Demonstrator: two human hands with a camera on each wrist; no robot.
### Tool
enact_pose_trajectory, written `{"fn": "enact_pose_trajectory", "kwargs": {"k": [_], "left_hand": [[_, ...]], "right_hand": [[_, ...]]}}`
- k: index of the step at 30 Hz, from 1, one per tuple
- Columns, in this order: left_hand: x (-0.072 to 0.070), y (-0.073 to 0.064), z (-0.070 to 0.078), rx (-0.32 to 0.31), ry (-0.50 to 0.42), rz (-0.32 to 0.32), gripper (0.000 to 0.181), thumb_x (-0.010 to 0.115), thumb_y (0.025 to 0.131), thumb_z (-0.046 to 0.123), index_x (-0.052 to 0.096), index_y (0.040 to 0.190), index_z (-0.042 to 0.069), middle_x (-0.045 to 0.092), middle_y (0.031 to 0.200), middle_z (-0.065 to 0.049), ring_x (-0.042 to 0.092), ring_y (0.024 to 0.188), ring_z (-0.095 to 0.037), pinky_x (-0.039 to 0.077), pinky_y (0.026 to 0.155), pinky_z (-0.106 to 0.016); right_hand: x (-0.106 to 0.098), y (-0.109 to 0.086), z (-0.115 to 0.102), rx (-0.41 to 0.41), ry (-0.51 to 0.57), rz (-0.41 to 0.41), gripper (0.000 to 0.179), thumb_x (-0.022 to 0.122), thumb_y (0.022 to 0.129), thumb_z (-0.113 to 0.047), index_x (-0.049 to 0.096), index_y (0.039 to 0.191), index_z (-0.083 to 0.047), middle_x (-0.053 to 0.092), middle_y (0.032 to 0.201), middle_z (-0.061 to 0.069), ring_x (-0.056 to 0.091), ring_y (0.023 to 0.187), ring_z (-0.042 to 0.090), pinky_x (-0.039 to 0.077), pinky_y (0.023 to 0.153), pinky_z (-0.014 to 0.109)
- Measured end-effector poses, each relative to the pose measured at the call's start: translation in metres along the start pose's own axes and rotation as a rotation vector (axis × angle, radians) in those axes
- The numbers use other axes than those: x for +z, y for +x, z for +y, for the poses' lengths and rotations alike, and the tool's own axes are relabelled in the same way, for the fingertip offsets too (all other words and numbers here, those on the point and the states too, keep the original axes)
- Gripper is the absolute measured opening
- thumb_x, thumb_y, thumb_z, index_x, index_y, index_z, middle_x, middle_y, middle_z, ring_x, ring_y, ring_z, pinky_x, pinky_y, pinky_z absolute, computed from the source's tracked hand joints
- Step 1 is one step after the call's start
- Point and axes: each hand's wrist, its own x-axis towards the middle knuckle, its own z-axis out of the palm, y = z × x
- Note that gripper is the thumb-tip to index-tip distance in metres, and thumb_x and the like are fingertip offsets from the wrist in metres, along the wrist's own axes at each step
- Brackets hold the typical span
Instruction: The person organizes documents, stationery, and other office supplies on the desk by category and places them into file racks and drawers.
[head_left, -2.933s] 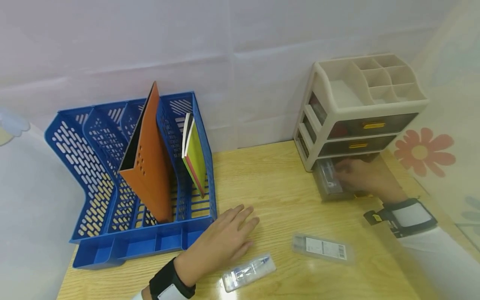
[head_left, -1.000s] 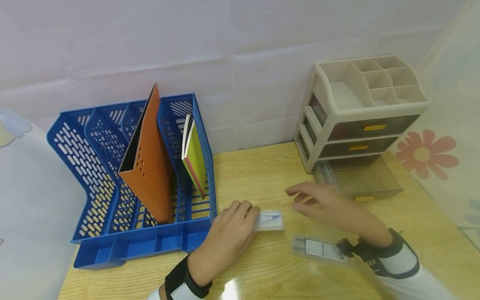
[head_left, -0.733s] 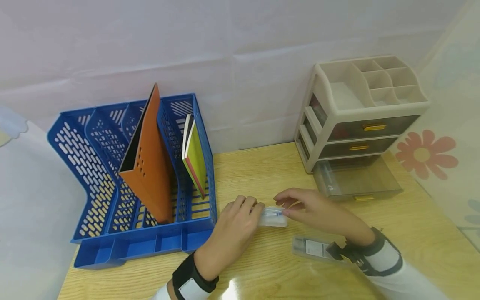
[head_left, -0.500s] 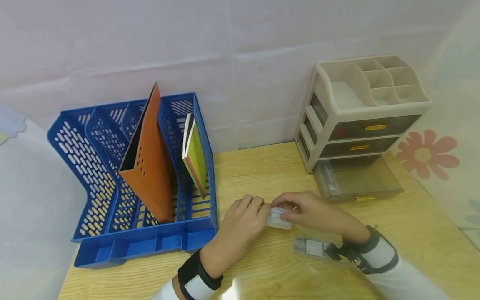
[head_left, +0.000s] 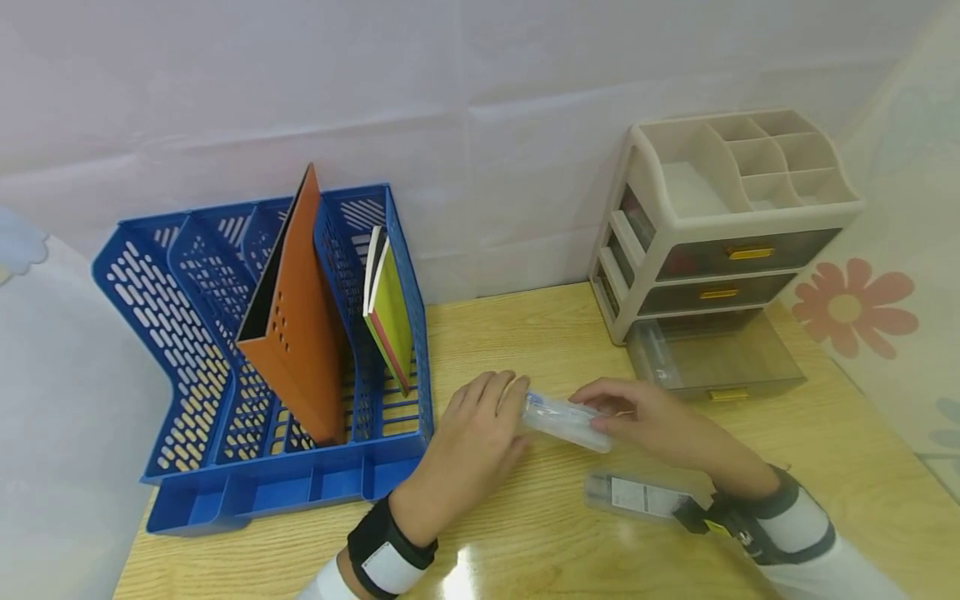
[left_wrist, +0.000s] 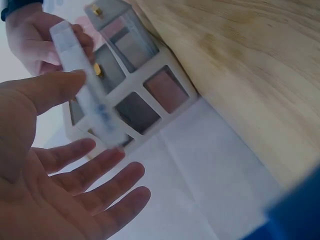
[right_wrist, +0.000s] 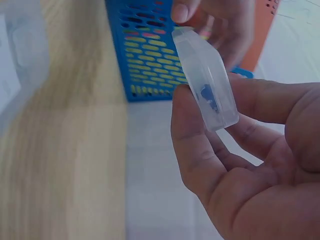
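A slim translucent plastic case (head_left: 567, 424) with something blue inside hangs between my hands above the table. My right hand (head_left: 651, 423) pinches its right end between thumb and fingers, also plain in the right wrist view, where the case (right_wrist: 209, 82) stands tilted. At the other end is my left hand (head_left: 480, 442); in the left wrist view its fingers (left_wrist: 107, 185) are spread and extended beside the case (left_wrist: 97, 107). A second clear case (head_left: 633, 495) with a white label lies on the table, just left of my right wrist.
At the right stands a beige drawer unit (head_left: 750, 223), its bottom drawer (head_left: 731, 367) pulled out with a clear item (head_left: 660, 354) along its left side. A blue file rack (head_left: 255, 492) at the left holds an orange folder (head_left: 300, 342) and thin books (head_left: 392, 321).
My right hand has left the drawer and taken the case's right end. My left hand picked the case up from the table, and its fingers have since loosened. The case has turned.
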Motion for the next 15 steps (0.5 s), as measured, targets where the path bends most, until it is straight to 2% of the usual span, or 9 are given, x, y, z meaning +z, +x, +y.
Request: {"fn": "enact_pose_trajectory", "kwargs": {"k": [4,8,11,15], "left_hand": [[0.001,-0.004,-0.006,-0.037,0.000,-0.024,0.076,0.073,0.083,0.041,0.044,0.142,0.002,0.053,0.140,-0.020,0.048,0.128,-0.036,0.046,0.103,-0.049],[0.005,-0.006,-0.012,-0.038,0.030,-0.037,0.078,0.070,0.085,0.044,0.041,0.145,0.003,0.046,0.146,-0.023,0.044,0.131,-0.039,0.044,0.104,-0.054],[0.010,-0.009,-0.016,-0.020,0.065,-0.057,0.080,0.068,0.086,0.045,0.037,0.147,0.003,0.041,0.149,-0.024,0.041,0.133,-0.042,0.043,0.104,-0.057],[0.014,-0.013,-0.020,-0.003,0.085,-0.094,0.082,0.065,0.088,0.048,0.033,0.149,0.004,0.036,0.152,-0.025,0.037,0.135,-0.044,0.041,0.105,-0.059]], "right_hand": [[-0.012,-0.013,-0.003,-0.011,-0.052,0.086,0.029,0.067,0.091,-0.012,0.066,0.120,-0.014,0.069,0.116,0.007,0.063,0.099,0.015,0.058,0.081,0.035],[-0.026,-0.028,-0.002,-0.036,-0.088,0.143,0.031,0.067,0.089,-0.007,0.066,0.120,-0.011,0.069,0.115,0.012,0.065,0.097,0.011,0.059,0.075,0.029],[-0.036,-0.039,-0.001,-0.019,-0.111,0.170,0.033,0.067,0.089,-0.004,0.065,0.121,-0.009,0.069,0.113,0.014,0.065,0.092,0.008,0.060,0.069,0.028],[-0.050,-0.053,0.002,0.050,-0.198,0.202,0.033,0.067,0.090,-0.009,0.065,0.123,-0.011,0.069,0.113,0.014,0.062,0.088,0.005,0.058,0.067,0.028]]}}
